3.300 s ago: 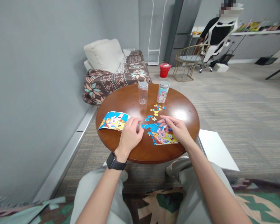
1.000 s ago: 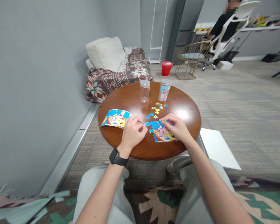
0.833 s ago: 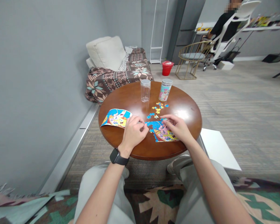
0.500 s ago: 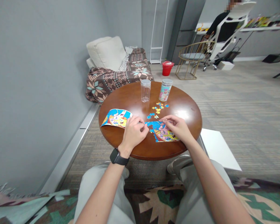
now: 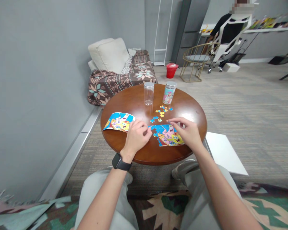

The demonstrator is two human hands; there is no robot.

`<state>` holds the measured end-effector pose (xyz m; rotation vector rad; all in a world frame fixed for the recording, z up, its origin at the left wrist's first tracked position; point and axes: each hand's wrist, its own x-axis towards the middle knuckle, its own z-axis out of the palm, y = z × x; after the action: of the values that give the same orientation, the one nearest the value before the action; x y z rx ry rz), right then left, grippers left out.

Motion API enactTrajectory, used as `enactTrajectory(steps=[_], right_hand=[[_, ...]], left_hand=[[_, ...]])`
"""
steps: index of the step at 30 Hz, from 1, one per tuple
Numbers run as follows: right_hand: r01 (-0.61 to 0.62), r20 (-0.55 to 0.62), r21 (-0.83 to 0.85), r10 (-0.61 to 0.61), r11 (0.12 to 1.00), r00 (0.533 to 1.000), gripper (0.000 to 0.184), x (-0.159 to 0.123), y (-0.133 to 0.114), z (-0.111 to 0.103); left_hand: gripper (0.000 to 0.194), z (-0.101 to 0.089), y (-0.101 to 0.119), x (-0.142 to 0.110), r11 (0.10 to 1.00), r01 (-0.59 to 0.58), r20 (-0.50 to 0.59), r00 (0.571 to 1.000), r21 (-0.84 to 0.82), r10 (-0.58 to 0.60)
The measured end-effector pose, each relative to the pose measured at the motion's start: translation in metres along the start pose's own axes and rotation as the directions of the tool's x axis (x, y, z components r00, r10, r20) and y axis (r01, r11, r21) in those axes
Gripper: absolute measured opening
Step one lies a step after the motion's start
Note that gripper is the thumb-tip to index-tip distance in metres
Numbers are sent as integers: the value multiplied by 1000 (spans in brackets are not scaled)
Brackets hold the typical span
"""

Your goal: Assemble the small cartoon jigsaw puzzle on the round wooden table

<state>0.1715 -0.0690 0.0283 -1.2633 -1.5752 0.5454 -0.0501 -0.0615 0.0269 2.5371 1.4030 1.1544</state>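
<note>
A partly joined jigsaw puzzle (image 5: 169, 137) with cartoon figures lies near the front of the round wooden table (image 5: 124, 148). My left hand (image 5: 138, 135) rests at its left edge, fingers closed; a blue sliver shows at the fingertips, but what they hold is hidden. My right hand (image 5: 187, 130) hovers over the puzzle's upper right, thumb and forefinger pinched on a small puzzle piece (image 5: 168, 121), seen edge-on. Loose puzzle pieces (image 5: 162, 114), blue and yellow, lie behind the puzzle. A curled picture sheet (image 5: 120, 122) with the same scene lies left of my left hand.
A clear jar (image 5: 148, 94) and a jar with a printed label (image 5: 169, 93), both silver-lidded, stand at the table's back. Beyond are a covered sofa (image 5: 122, 80), a red bin (image 5: 171, 71), a gold-framed chair (image 5: 196, 59) and a seated person (image 5: 222, 25).
My right hand has lifted slightly up and to the right off the puzzle, uncovering more of the pink figure. The left hand stays at the puzzle's left edge.
</note>
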Motion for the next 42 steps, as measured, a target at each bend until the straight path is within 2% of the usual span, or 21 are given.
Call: enactTrajectory(steps=[3,7,10,14,17,19,21,23,25,28,32,37,42], right_hand=[[-90,109,176,71,980,991,20,-1,-6,4],[-234,177,346,182,909,967,30,-4,-11,14],[-314,204,374,254,873,946,36,-8,-13,24],[-335,263,372,248,866,932,38,-12,-19,35],[-311,297,351,210,883,931,33,-11,-21,32],[-246,253,275,177,929,951,30,-8,-16,23],[-146,126,145,128,979,984,27,-4,-4,12],[-115,21,41,114,992,993,27,-1,10,1],[-114,1,9,114,993,993,26,1,22,-4],[-94,30,-21,94,995,995,24,0,30,-4],[-48,84,-75,54,996,995,20,-1,27,-1],[-54,97,-77,62,996,993,21,-1,25,-2],[-73,98,-52,78,996,992,21,-2,26,-3]], left_hand=[[15,-1,1,1,998,-35,16,999,-54,36],[20,-1,0,0,982,-94,90,990,-163,109],[24,-1,0,-1,969,-109,132,981,-220,140],[20,-1,1,-1,950,-98,145,979,-296,146],[16,-4,0,1,933,22,154,987,-360,36],[15,-6,-3,3,915,148,174,981,-375,-87],[13,-8,-8,3,904,234,222,962,-357,-161],[12,-8,-13,3,910,257,286,944,-325,-165],[11,-7,-17,1,922,252,318,935,-294,-154],[11,-3,-18,-1,950,205,286,949,-236,-134],[11,1,-15,-1,993,65,240,970,-94,-41],[21,-5,-14,-1,1000,-8,162,987,13,6],[13,-17,-21,-7,983,-180,324,933,42,157]])
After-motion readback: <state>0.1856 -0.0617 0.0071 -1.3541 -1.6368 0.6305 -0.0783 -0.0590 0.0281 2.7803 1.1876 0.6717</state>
